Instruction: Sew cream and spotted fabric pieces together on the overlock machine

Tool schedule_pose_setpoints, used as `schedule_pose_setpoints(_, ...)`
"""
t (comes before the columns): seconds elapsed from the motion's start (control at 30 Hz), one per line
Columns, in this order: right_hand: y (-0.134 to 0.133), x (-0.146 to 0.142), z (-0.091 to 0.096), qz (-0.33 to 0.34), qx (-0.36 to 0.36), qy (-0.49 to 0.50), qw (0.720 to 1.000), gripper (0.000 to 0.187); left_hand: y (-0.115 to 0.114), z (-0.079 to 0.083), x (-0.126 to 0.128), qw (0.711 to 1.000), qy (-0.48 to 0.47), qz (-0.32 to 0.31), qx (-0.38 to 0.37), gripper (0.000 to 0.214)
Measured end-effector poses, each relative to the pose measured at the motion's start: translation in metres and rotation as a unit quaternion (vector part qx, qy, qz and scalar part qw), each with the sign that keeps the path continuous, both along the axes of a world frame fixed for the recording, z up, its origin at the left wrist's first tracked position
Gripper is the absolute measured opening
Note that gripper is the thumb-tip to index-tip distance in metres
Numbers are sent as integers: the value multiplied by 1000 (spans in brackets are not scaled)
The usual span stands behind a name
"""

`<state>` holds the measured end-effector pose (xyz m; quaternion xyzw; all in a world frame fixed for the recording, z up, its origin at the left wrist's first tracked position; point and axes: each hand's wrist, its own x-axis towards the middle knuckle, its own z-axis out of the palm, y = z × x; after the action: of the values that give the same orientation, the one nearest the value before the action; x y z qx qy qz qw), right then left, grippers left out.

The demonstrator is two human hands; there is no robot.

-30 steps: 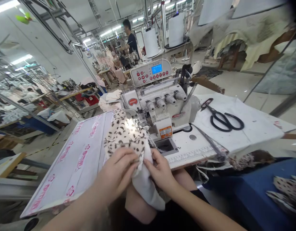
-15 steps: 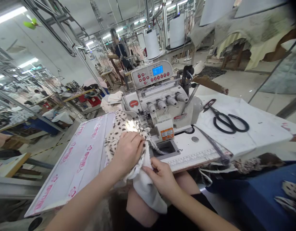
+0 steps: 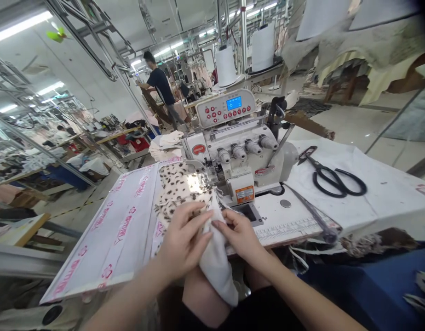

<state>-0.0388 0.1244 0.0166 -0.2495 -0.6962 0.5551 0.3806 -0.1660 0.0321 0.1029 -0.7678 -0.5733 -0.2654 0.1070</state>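
Observation:
A cream fabric with dark spots [image 3: 173, 183] lies under the lit needle area of the overlock sewing machine [image 3: 240, 158]. A plain white fabric piece [image 3: 216, 264] joins its near side and hangs over the table edge onto my lap. My left hand [image 3: 185, 236] is on the left of the white piece, its thumb and fingers bent around the fabric's edge. On the other side, my right hand [image 3: 243, 233] pinches the white fabric between thumb and fingers, close to the left fingertips. What lies beneath the left palm is hidden.
Black-handled scissors [image 3: 331, 177] lie on the white cloth right of the machine. Thread cones [image 3: 225, 66] stand behind it. A folded fabric pile [image 3: 166, 142] sits at the back left. A person in dark clothes [image 3: 160, 85] stands farther off.
My left hand has drawn back from the needle area, and its fingers have spread from the spotted fabric toward the white edge. My right hand has moved slightly up. The distant person has turned and shifted.

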Motion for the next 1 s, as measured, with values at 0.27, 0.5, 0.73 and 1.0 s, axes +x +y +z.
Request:
schedule_pose_setpoints(0.27,-15,10,0,69,-40,-46,996,23,-41,-79,-27,979,-57,172,96,34)
schedule_pose_setpoints(0.5,-23,5,-4,140,-87,-44,985,40,-50,-15,-33,985,-43,64,155,19)
schedule_pose_setpoints(0.73,-40,-26,-22,136,-35,-42,989,35,-55,-14,6,984,96,-13,151,37)
schedule_pose_setpoints(1.0,-11,11,-6,-196,409,-2,891,33,-48,-32,9,981,115,-25,151,35)
